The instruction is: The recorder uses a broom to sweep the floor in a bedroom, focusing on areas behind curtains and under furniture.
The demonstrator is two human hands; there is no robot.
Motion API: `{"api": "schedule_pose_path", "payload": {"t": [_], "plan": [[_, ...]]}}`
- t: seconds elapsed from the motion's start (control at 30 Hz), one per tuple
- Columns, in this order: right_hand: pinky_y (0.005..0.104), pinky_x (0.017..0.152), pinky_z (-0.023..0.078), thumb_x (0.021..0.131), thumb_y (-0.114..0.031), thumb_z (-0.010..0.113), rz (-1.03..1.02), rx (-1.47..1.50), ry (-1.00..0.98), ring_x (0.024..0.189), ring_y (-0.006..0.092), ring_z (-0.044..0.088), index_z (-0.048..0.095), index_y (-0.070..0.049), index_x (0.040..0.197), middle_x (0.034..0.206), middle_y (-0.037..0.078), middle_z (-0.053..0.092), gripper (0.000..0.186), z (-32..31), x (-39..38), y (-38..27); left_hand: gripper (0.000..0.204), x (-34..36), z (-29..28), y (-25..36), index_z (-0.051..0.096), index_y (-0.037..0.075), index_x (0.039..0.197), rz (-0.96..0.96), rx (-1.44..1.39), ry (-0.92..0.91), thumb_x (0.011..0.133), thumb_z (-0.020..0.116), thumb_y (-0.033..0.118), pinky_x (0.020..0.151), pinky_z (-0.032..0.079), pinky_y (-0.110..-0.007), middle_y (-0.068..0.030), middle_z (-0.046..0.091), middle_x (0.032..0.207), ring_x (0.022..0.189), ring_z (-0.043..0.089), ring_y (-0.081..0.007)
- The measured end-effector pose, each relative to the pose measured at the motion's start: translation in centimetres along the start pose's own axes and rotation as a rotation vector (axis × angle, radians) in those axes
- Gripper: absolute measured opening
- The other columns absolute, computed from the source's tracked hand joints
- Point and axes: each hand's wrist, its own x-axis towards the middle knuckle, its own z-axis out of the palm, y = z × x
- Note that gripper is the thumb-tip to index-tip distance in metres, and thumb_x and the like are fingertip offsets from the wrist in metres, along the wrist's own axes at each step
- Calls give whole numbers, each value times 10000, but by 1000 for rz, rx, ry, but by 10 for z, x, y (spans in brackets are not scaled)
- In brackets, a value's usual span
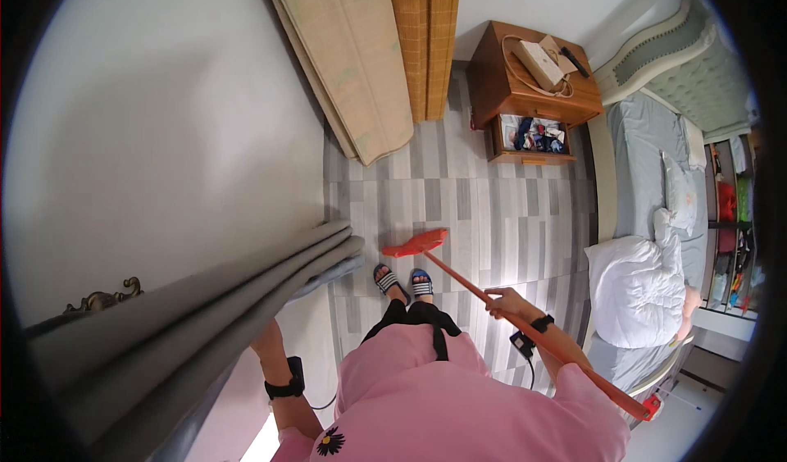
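Observation:
My right hand (510,304) is closed around the orange-red handle of a broom (463,280). The handle slants from the floor up past my right forearm, its far end beyond my right shoulder. Its red head (416,242) rests on the floor just ahead of my sandalled feet (406,283). On the left, my left hand (267,339) is up against a grey curtain (246,306), which hangs in gathered folds. The curtain covers its fingers, so their grip does not show.
A wooden nightstand (500,77) has its drawer (533,159) pulled out, with clothes inside. A bed (631,175) with a white quilt (631,290) runs along the right. Rolled mats (352,60) lean by the left wall. Grey striped flooring (508,216) lies between.

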Motion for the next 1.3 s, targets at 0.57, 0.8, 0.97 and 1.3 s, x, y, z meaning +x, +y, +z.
{"api": "schedule_pose_path", "payload": {"t": [0.57,0.8,0.97,1.3], "plan": [[273,415,454,747,20,632,-251,148,44,513,165,558,380,86,1295,718,140,597,607,-55,145,-106,487,70,-19,71,524,-64,1187,-517,-502,-24,879,616,302,637,535,-270,-151,542,1195,938,593,-197],[307,424,440,746,-4,636,-279,68,-226,502,175,539,444,84,1254,691,116,576,550,22,187,-124,455,-26,-24,28,516,-83,1171,-494,-334,82,891,599,266,592,540,-282,-146,564,1144,834,596,-198],[276,429,432,755,-11,646,-201,-25,-324,509,149,530,390,59,1305,700,99,573,611,69,207,-120,459,-79,-49,58,481,-101,1201,-597,-510,250,903,573,237,524,576,-281,-171,544,1155,848,617,-223],[277,442,457,753,-23,644,-102,-403,-437,501,146,553,435,34,1310,662,92,590,598,14,81,-20,398,-106,-36,-19,457,-46,1235,-391,-449,159,899,560,141,666,582,-346,-183,527,1190,901,608,-263]]}}
